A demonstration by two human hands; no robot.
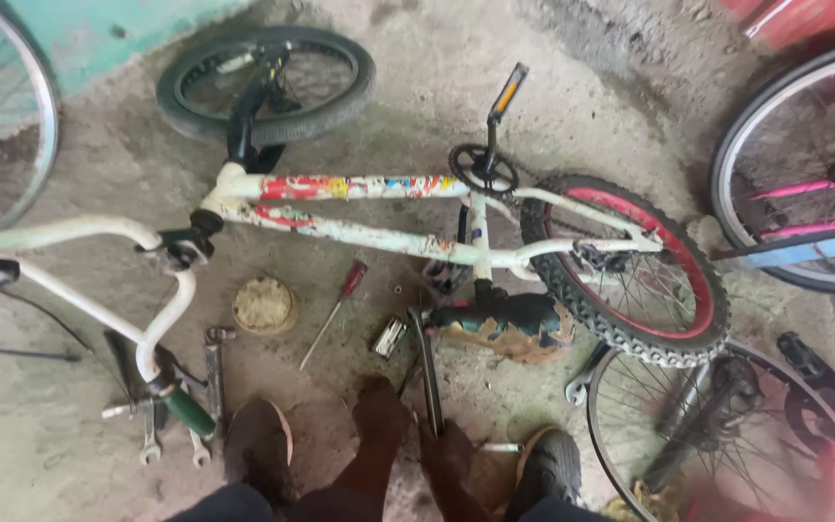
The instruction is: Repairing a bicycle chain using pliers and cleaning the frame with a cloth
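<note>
Dark metal bar (428,372) was gripped by the right hand (445,454), fingers closed round its lower end.

The left hand (379,425) was seen just beside it, its fingers too blurred to judge. The bar was pointed away, its long axis running up toward the torn saddle (504,324) of the overturned white bicycle (369,208).

A red-handled screwdriver (338,302), round grease tin (265,305) and spanners (213,372) lie on the concrete floor (41,425).
</note>
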